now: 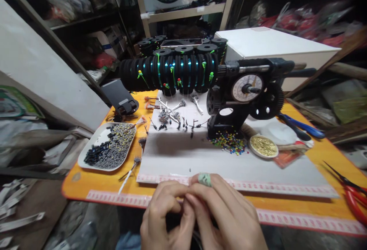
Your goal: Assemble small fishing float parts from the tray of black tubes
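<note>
Just in front of the table's near edge, my left hand (164, 213) and my right hand (232, 213) meet with fingertips pinched together. Both are closed, and whatever sits between the fingertips is hidden. Green tape (204, 179) wraps a finger of my right hand. Beyond my fingers lies a white board (172, 154) edged with a pink measuring tape (286, 188). One tiny grey piece (189, 170) rests on it. Farther back, several small dark stems (185, 124) and white-tied bundles (197, 104) are scattered there.
A black spool-loaded winding device (229, 101) with a dial stands over the board. Nearby are colourful bead-headed pins (229, 143) and a dish of golden bits (263, 146). A white tray (83, 158) of small parts is left; red-handled scissors (354, 200) and blue-handled pliers (305, 125) are right.
</note>
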Action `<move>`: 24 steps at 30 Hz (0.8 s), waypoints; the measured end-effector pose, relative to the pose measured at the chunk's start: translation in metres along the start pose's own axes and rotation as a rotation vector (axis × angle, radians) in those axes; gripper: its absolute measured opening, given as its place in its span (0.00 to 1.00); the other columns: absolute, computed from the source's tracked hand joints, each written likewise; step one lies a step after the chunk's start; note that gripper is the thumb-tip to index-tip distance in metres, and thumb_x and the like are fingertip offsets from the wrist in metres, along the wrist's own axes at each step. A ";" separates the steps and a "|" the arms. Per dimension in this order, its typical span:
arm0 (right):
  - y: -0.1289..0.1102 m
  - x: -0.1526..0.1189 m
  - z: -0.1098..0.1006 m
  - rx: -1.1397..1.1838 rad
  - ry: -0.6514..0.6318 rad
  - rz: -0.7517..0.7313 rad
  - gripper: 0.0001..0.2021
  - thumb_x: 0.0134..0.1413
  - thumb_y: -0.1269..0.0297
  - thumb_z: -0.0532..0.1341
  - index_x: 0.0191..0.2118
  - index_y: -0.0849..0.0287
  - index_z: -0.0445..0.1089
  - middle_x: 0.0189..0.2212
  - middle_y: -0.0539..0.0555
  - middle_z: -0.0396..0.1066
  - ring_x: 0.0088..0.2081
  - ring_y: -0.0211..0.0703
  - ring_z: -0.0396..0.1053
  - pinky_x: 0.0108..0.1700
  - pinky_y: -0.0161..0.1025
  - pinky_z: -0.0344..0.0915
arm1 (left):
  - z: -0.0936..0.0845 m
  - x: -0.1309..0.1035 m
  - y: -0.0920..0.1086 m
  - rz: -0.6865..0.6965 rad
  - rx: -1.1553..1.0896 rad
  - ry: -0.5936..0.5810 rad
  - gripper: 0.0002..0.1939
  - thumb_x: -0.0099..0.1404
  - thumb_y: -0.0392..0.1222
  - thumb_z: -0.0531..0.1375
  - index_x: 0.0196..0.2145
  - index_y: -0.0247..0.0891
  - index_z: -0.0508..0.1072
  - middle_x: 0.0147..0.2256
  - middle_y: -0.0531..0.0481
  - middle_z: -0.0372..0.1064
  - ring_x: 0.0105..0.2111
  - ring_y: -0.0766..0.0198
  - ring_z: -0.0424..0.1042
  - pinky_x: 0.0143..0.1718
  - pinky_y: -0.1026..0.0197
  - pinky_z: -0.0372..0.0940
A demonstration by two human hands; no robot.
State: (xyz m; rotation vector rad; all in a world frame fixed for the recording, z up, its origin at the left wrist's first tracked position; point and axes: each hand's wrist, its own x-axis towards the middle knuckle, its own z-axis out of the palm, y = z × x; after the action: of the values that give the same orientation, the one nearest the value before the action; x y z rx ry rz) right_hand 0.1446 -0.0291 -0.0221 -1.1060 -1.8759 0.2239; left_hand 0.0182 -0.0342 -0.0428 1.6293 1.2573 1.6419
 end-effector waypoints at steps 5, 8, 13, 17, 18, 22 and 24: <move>0.007 -0.004 -0.002 0.427 -0.048 0.319 0.09 0.66 0.72 0.53 0.34 0.56 0.66 0.27 0.51 0.65 0.28 0.40 0.67 0.30 0.35 0.66 | 0.013 -0.003 0.009 -0.092 -0.163 0.152 0.17 0.58 0.26 0.61 0.32 0.47 0.60 0.29 0.60 0.75 0.29 0.67 0.74 0.29 0.66 0.65; 0.007 -0.007 -0.001 0.586 -0.040 0.341 0.08 0.68 0.66 0.54 0.35 0.55 0.65 0.30 0.51 0.65 0.33 0.41 0.68 0.35 0.35 0.68 | 0.014 -0.001 0.010 -0.067 -0.180 0.161 0.16 0.59 0.26 0.61 0.33 0.47 0.60 0.29 0.60 0.76 0.29 0.67 0.73 0.30 0.65 0.64; 0.003 -0.008 -0.005 0.827 0.015 0.311 0.10 0.68 0.55 0.55 0.37 0.53 0.65 0.33 0.51 0.67 0.38 0.41 0.69 0.41 0.37 0.70 | 0.014 -0.001 0.008 -0.025 -0.191 0.168 0.15 0.61 0.28 0.63 0.33 0.46 0.61 0.29 0.59 0.76 0.28 0.66 0.74 0.32 0.64 0.66; 0.005 -0.008 -0.011 0.827 -0.002 0.293 0.10 0.69 0.54 0.53 0.37 0.52 0.65 0.28 0.49 0.67 0.31 0.39 0.69 0.36 0.36 0.70 | 0.012 0.000 0.016 -0.207 -0.248 0.213 0.15 0.61 0.34 0.67 0.33 0.46 0.63 0.28 0.60 0.76 0.31 0.68 0.74 0.32 0.69 0.67; 0.006 -0.009 -0.012 0.754 0.003 0.287 0.10 0.69 0.55 0.54 0.37 0.52 0.66 0.27 0.49 0.67 0.30 0.39 0.68 0.34 0.35 0.69 | 0.011 0.000 0.018 -0.252 -0.252 0.224 0.15 0.61 0.36 0.68 0.33 0.46 0.63 0.28 0.60 0.76 0.31 0.68 0.74 0.33 0.70 0.68; 0.006 -0.013 -0.010 0.548 0.023 0.310 0.03 0.64 0.62 0.61 0.38 0.52 0.70 0.26 0.49 0.70 0.29 0.38 0.69 0.31 0.32 0.68 | 0.006 0.003 0.025 -0.368 -0.271 0.265 0.18 0.56 0.42 0.72 0.32 0.46 0.65 0.25 0.61 0.76 0.30 0.69 0.74 0.35 0.72 0.70; 0.003 -0.014 -0.005 0.622 0.040 0.408 0.02 0.62 0.65 0.64 0.39 0.52 0.69 0.27 0.48 0.72 0.27 0.36 0.71 0.29 0.29 0.69 | 0.005 0.005 0.027 -0.411 -0.304 0.260 0.18 0.54 0.43 0.73 0.32 0.46 0.65 0.24 0.62 0.77 0.29 0.69 0.75 0.35 0.72 0.70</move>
State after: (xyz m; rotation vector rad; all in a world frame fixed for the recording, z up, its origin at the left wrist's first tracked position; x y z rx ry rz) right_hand 0.1532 -0.0392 -0.0298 -1.0195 -1.3744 0.9397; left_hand 0.0287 -0.0405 -0.0182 0.9276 1.2842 1.7094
